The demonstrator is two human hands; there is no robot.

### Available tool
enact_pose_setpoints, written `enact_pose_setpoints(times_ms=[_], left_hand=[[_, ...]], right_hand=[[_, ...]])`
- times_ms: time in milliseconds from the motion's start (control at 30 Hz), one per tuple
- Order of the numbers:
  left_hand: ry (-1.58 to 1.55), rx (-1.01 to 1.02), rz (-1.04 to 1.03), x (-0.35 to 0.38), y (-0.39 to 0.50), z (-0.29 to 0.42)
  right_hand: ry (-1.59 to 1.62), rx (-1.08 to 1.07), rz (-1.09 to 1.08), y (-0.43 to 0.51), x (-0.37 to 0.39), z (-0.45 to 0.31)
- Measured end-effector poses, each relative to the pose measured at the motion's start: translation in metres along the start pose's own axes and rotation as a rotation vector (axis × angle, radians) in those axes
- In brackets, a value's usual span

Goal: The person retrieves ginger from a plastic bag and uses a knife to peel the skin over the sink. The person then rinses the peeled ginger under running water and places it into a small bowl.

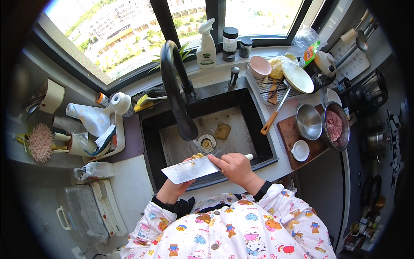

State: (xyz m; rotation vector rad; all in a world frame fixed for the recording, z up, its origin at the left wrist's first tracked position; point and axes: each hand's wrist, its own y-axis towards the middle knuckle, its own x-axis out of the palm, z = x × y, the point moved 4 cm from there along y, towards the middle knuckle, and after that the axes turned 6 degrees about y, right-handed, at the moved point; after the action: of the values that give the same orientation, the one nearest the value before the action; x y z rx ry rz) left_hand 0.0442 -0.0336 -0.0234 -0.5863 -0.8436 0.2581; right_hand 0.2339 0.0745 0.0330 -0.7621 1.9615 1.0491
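My right hand (235,167) grips a kitchen cleaver (190,170), with its pale handle end showing past the fingers. The broad wet blade lies across the near part of the sink, pointing left, and a small yellowish scrap clings to it. Behind the blade's far edge, a lumpy yellow-brown piece (197,156) shows, which looks like ginger root. My left hand (176,189) is beneath the blade and holds that piece; most of its fingers are hidden. Below the hands, the black sink (171,129) contains a strainer drain (206,143) and a brownish flat scrap (223,130).
A black gooseneck faucet (168,64) arches over the sink. To the right, a frying pan (297,77) overhangs a drying tray (258,89). A wooden board (286,129) bears a steel bowl (309,122) and a bowl of raw minced meat (333,124). A spray bottle (206,48) stands by the window.
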Motion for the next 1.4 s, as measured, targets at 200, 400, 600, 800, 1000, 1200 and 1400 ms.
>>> enact_pose_setpoints(times_ms=[200,400,600,800,1000,1200,1400], left_hand=[[0.147,-0.073,-0.066,0.022,-0.009,0.011],[0.315,-0.022,0.032,0.017,-0.001,0.013],[0.274,0.053,0.042,0.009,0.003,0.000],[0.204,-0.095,-0.028,0.023,-0.004,0.006],[0.502,0.041,0.152,0.019,-0.003,0.013],[0.424,0.211,0.094,0.016,-0.001,0.004],[0.454,0.168,0.116,0.016,-0.002,0.005]], right_hand=[[-0.212,0.347,-0.066,-0.011,-0.001,0.061],[0.054,0.259,0.006,-0.008,-0.008,0.033],[0.082,0.083,-0.004,0.002,-0.010,-0.012],[-0.100,0.089,-0.011,0.000,-0.009,0.005],[-0.053,0.191,-0.016,-0.007,-0.018,0.021],[0.013,0.082,0.006,-0.001,-0.013,-0.011],[-0.070,0.018,-0.014,-0.007,-0.009,0.000]])
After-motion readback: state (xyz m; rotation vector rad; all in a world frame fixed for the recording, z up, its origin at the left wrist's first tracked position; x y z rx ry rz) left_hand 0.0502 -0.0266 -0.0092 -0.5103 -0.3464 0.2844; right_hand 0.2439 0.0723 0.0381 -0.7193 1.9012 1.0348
